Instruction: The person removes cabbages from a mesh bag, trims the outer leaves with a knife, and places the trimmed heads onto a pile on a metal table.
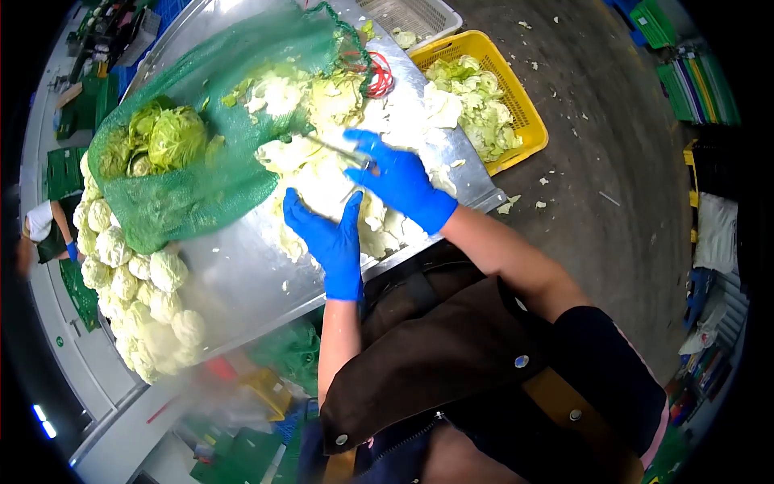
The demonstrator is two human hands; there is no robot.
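The left hand (326,242) has its thumb and fingers spread wide at the near edge of a pale cabbage (322,187) on the metal table (250,270). The right hand (403,184) has its fingers curled around a knife (337,151), its blade over the cabbage. Loose leaves (385,234) lie around. A green net bag (197,202) and a yellow crate (528,129) flank them.

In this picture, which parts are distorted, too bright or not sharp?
Head view: strong fisheye bending, with black corners; the pale leaves by the left hand are nearly burnt out; the metal table reflects softly; haze blurs the lowest cabbages.
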